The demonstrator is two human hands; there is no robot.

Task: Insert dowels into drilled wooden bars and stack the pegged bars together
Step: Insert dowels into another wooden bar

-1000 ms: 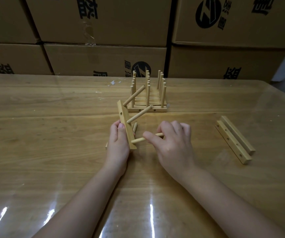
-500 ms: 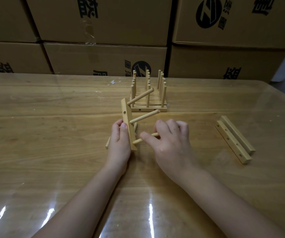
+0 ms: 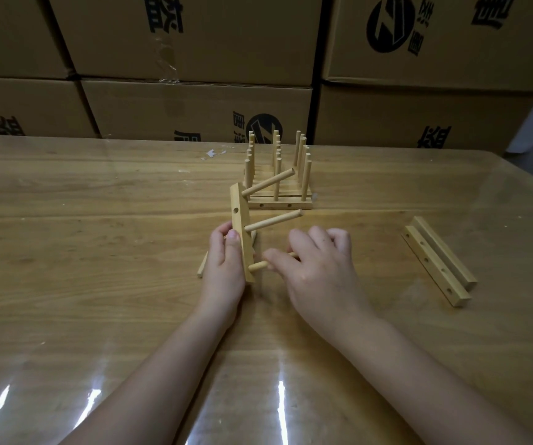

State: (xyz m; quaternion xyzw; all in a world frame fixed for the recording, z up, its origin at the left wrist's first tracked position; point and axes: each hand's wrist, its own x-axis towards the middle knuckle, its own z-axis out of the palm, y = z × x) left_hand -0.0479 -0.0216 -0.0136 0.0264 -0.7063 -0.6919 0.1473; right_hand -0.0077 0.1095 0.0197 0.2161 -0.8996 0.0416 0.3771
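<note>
My left hand (image 3: 226,268) grips a drilled wooden bar (image 3: 239,220), held on edge and tilted just above the table. Two dowels (image 3: 273,221) stick out of the bar toward the right, and a third dowel (image 3: 257,265) sits in its lowest hole. My right hand (image 3: 319,268) pinches that third dowel close to the bar. Behind them stands a stack of pegged bars (image 3: 278,203) with several upright dowels. A loose dowel (image 3: 202,268) lies on the table, partly hidden under my left hand.
Two drilled bars without dowels (image 3: 435,261) lie side by side at the right on the wooden table (image 3: 98,252), which has a glossy clear cover. Stacked cardboard boxes (image 3: 194,101) form a wall along the far edge.
The bar in my left hand has tipped more upright and lifted slightly. My right hand has slid the lowest dowel further toward the bar.
</note>
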